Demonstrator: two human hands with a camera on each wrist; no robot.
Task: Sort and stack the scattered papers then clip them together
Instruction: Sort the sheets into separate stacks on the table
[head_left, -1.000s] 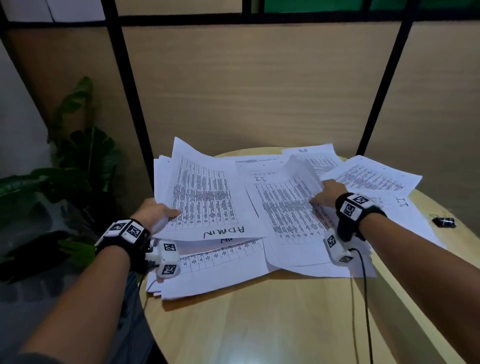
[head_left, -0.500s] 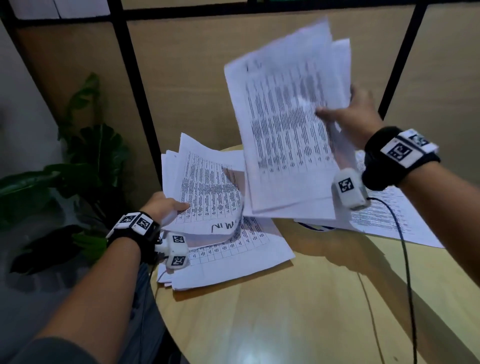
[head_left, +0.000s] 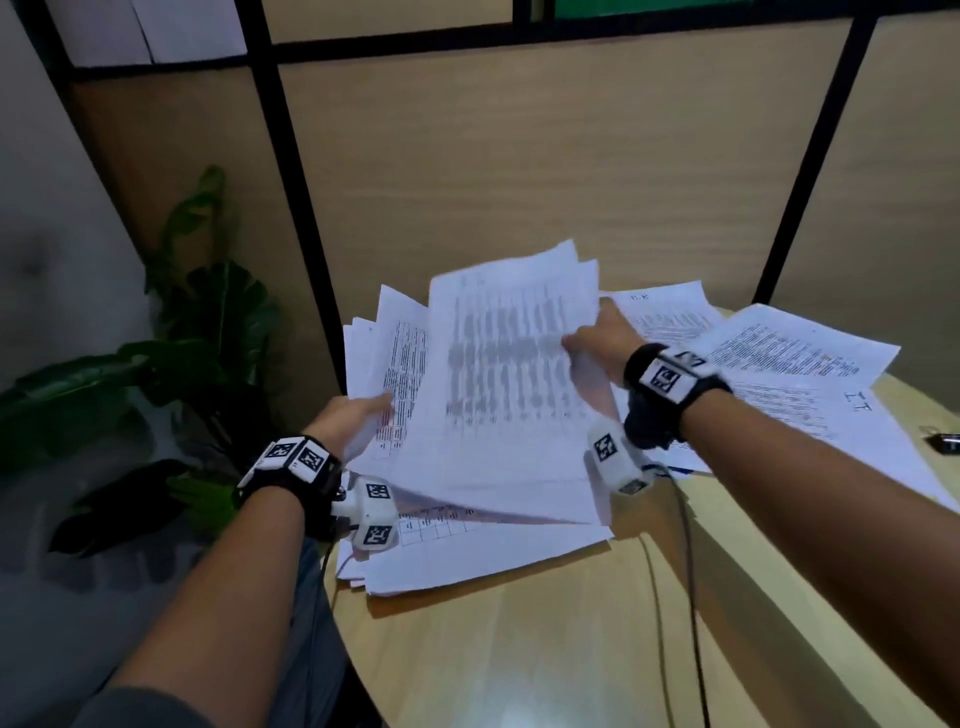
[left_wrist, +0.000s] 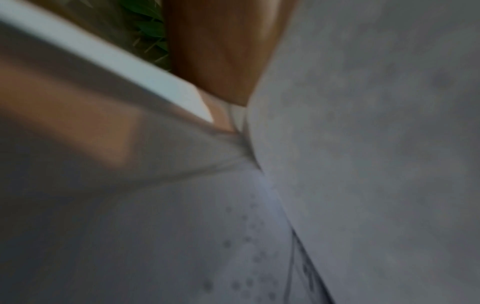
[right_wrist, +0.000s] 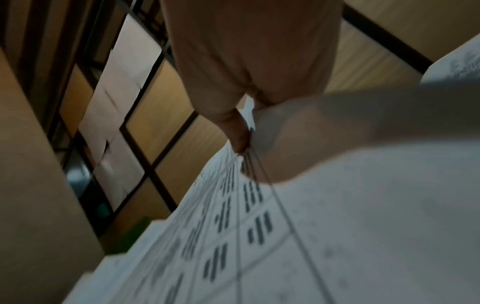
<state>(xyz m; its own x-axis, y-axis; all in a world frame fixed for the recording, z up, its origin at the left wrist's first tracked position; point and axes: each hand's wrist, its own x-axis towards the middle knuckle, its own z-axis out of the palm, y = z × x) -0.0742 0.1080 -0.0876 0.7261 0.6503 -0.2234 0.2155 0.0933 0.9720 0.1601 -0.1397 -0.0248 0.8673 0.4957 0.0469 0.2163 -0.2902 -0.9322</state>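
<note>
A round wooden table (head_left: 519, 649) fills the lower part of the head view. At 9 o'clock, a green leafy plant (head_left: 208, 312) stands beside it. From 12 to 3 o'clock are wood wall panels (head_left: 519, 156) with black frames (head_left: 291, 182).

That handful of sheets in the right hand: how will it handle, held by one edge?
Likely floppy: the sheets curve below the right hand. Probably light for a pinch. They may fan apart, since their edges already splay at the grip.
</note>
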